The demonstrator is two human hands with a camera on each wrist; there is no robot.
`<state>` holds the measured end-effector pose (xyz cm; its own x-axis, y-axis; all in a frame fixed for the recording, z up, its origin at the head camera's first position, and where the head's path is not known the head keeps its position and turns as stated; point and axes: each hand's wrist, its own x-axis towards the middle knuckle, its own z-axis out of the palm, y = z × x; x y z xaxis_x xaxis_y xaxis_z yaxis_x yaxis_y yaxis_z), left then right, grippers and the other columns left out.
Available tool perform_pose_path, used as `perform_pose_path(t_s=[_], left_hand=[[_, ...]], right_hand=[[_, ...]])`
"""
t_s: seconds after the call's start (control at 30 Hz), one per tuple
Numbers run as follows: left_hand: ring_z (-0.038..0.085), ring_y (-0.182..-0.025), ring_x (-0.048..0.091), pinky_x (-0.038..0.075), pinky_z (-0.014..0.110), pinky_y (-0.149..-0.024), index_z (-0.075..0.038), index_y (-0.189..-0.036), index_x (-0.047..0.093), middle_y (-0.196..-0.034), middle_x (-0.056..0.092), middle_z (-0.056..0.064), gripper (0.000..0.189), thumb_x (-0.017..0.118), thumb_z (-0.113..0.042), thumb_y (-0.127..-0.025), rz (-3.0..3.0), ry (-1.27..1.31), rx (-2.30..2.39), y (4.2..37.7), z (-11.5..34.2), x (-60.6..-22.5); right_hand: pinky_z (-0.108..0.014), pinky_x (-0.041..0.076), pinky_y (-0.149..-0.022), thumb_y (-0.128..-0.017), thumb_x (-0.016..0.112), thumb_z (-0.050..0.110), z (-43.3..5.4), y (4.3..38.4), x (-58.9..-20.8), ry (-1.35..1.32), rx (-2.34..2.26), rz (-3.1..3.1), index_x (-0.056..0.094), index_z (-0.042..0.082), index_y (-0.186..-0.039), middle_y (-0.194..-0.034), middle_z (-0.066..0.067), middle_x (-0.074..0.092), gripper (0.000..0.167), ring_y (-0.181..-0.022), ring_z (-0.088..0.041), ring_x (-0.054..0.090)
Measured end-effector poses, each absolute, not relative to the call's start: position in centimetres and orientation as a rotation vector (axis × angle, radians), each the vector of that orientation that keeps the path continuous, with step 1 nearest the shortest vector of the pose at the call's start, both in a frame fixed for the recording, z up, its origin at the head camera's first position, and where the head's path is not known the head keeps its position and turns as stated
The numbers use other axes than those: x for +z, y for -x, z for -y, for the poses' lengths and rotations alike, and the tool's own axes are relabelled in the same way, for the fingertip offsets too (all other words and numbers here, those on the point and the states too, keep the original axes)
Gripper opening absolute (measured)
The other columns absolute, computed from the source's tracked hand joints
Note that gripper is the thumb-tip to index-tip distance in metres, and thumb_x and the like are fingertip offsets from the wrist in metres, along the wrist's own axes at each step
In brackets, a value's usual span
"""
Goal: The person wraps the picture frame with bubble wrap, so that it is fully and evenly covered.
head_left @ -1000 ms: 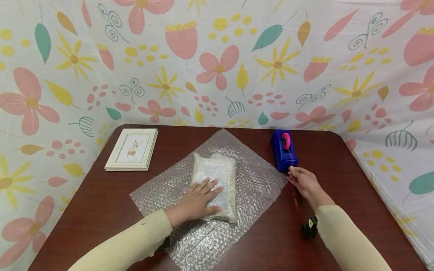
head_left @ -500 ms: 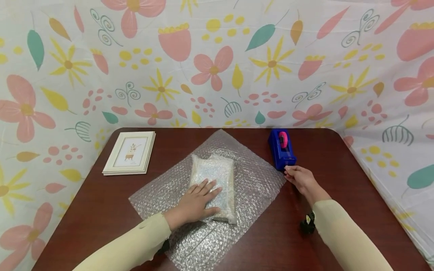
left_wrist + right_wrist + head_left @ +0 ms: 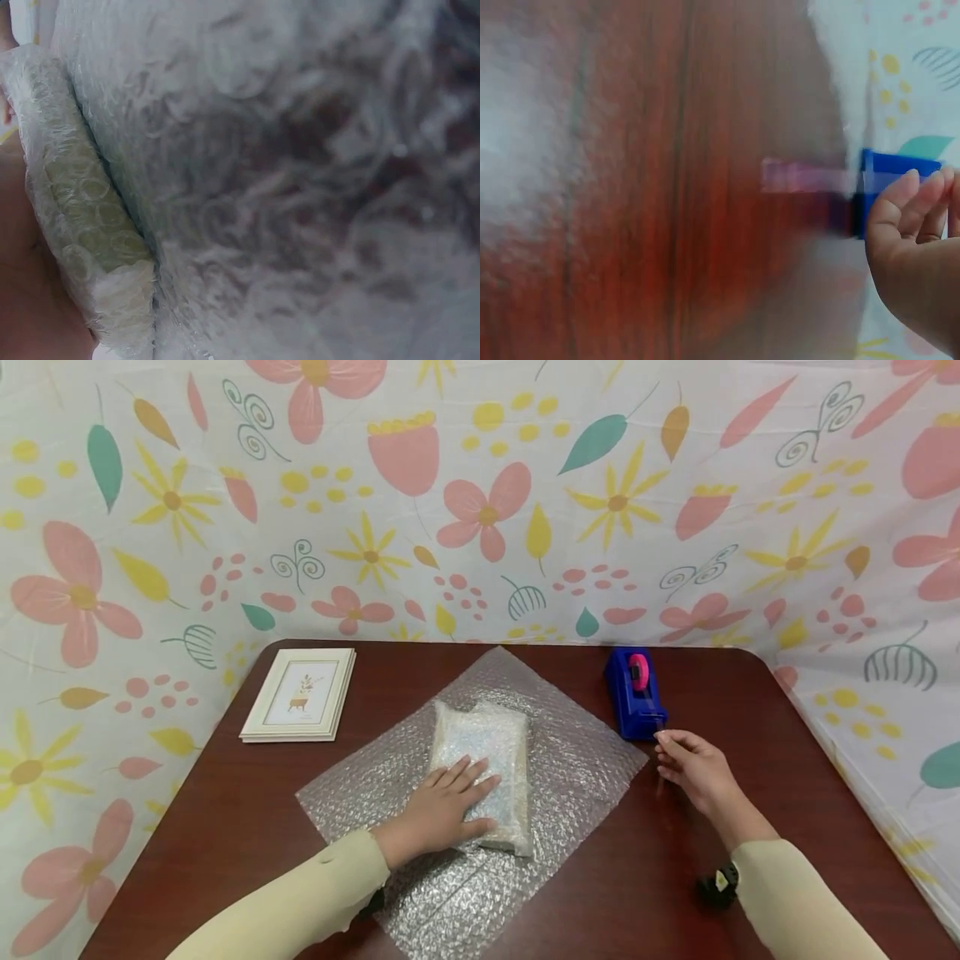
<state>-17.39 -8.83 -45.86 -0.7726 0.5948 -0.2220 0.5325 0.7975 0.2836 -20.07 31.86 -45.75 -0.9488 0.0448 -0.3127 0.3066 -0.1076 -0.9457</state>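
My left hand (image 3: 441, 810) lies flat with spread fingers on a flat package in bubble wrap (image 3: 483, 731), near its front left part. That package sits on a larger sheet of bubble wrap (image 3: 581, 752), turned cornerwise on the table. In the left wrist view, the edge of the package (image 3: 90, 195) shows beside the palm. At the right, my right hand (image 3: 699, 770) pinches the end of clear tape (image 3: 892, 181) between thumb and fingers, just in front of the blue tape dispenser (image 3: 628, 700). A pink core holds the roll of tape (image 3: 639, 672).
A cream picture frame (image 3: 339, 697) lies face up at the back left of the dark red table (image 3: 750, 710). Behind the table hangs a flower-patterned cloth (image 3: 487, 577). The bubble wrap sheet's right corner reaches close to the dispenser.
My right hand has moved slightly to the right, away from the sheet's corner, still at the dispenser's front. The left hand stays on the package. The head view has shifted slightly.
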Motion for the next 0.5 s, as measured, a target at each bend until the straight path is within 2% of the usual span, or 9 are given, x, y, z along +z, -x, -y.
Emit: perform_pose_path(t_s=[0.13,0.37,0.5], left_hand=[[0.027,-0.162,0.017,0.021,0.050,-0.131,-0.026,-0.162,0.030,-0.174,0.018,0.000,0.069,0.048,-0.056,-0.103,-2.701,-0.876,0.283,17.3,8.9,-45.9],[0.027,-0.162,0.017,0.021,0.050,-0.130,-0.026,-0.162,0.030,-0.174,0.019,0.001,0.069,0.048,-0.056,-0.103,-2.705,-0.880,0.293,17.3,9.0,-46.1],[0.027,-0.162,0.017,0.021,0.050,-0.131,-0.027,-0.163,0.030,-0.174,0.018,0.001,0.069,0.047,-0.057,-0.103,-2.704,-0.886,0.292,17.3,8.9,-46.1]], right_hand=[[-0.017,0.056,-0.067,-0.104,0.059,0.018,-31.1,19.2,-44.5,-0.250,-2.249,-2.074,0.074,0.031,-0.091,-0.082,0.015,0.069,0.024,-0.076,0.001,0.062],[-0.014,0.055,-0.067,-0.104,0.059,0.015,-29.2,18.7,-42.1,-0.128,-2.209,-2.173,0.075,0.032,-0.092,-0.088,0.020,0.070,0.026,-0.076,0.001,0.062],[-0.015,0.054,-0.066,-0.104,0.061,0.016,-27.7,18.8,-40.1,-0.078,-2.146,-2.224,0.075,0.031,-0.093,-0.085,0.018,0.067,0.023,-0.074,0.000,0.060]])
